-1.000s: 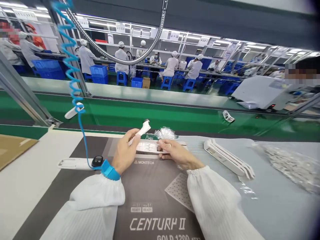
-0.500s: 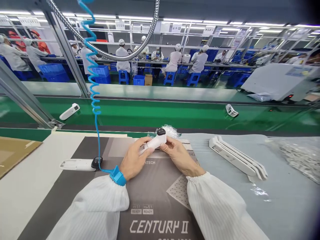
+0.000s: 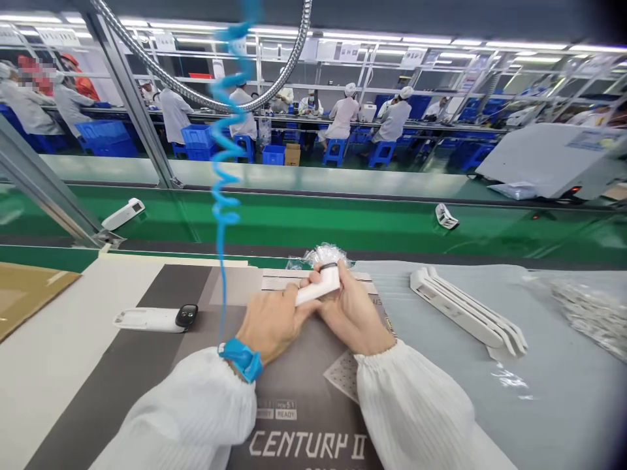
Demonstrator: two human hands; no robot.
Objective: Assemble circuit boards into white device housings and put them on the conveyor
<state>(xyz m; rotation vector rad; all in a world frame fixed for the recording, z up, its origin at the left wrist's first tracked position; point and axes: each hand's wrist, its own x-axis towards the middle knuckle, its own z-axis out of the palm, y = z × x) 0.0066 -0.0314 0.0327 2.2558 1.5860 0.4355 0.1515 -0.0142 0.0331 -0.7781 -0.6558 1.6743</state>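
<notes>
Both hands are around a white forehead thermometer with a dark end, held tilted above a dark printed box panel. My left hand is closed on its lower end, wearing a blue wrist strap with a coiled cord. My right hand wraps the head end, its fingers partly behind it. To the left, a second thermometer lies with its dark head toward me and a hollow white handle. Crumpled clear plastic sits just beyond my hands.
Several white shells lie stacked on the grey mat, near a bag of small parts. A green conveyor runs across, carrying white parts. Cardboard is at left. A metal post and hose stand ahead; people work beyond.
The thermometer has turned, its dark end now mostly hidden and its head shifted right. My right fingers have wrapped further around it. The coiled cord swung right; parts on the conveyor moved left.
</notes>
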